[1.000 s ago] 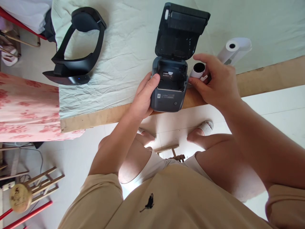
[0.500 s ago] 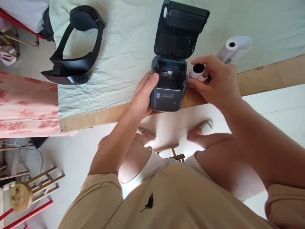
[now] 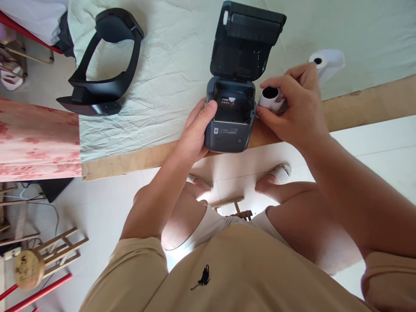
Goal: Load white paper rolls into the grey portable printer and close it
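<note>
fingers [image 3: 277, 82] of right hand [image 3: 299, 108] bent; holding roll [image 3: 268, 102]

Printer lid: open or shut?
Open: the lid stands swung back from the printer, baring the compartment inside; the left hand holds the printer's side.

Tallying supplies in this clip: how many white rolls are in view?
2. The near roll is in the right hand, beside the printer; the far roll is on the cloth, partly covered by that hand. More could be hidden.
</note>
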Tool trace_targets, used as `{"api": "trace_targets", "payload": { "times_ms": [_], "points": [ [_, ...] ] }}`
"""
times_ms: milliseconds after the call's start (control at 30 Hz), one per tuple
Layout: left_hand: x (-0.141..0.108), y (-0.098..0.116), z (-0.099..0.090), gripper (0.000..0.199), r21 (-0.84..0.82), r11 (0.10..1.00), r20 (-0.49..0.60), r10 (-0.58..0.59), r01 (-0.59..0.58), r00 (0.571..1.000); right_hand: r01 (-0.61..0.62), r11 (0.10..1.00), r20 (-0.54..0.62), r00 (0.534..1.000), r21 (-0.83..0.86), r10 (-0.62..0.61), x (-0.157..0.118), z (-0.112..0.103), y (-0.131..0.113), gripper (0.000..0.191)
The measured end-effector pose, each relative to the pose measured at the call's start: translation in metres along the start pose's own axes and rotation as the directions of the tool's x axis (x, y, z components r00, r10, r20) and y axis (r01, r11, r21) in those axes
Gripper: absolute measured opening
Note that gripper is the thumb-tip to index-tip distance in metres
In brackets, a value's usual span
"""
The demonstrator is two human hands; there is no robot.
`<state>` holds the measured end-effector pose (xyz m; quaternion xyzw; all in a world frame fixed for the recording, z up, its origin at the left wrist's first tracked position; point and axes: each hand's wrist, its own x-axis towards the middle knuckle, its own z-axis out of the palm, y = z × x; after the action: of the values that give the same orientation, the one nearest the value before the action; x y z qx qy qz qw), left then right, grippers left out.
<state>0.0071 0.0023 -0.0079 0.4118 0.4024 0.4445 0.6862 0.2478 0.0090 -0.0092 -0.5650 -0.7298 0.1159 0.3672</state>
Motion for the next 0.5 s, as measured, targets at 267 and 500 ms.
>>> {"api": "trace_targets", "payload": {
  "times_ms": [267,500],
  "points": [
    [-0.0002,-0.0033,-0.001,0.035,-0.036,0.999,-0.012,-0.007,0.006,1.0,-0.032,0.997,0.077,0.997,0.065,0.027,-0.0024,-0.0002,0.0028,0.059],
    [-0.0016,-0.0019,-0.0009,0.053,0.035,0.999,-0.039,-0.031,0.032,0.999,0.021,1.0,0.059,0.998,-0.008,-0.02,-0.0012,-0.0029,-0.0016,0.046]
  ]
}}
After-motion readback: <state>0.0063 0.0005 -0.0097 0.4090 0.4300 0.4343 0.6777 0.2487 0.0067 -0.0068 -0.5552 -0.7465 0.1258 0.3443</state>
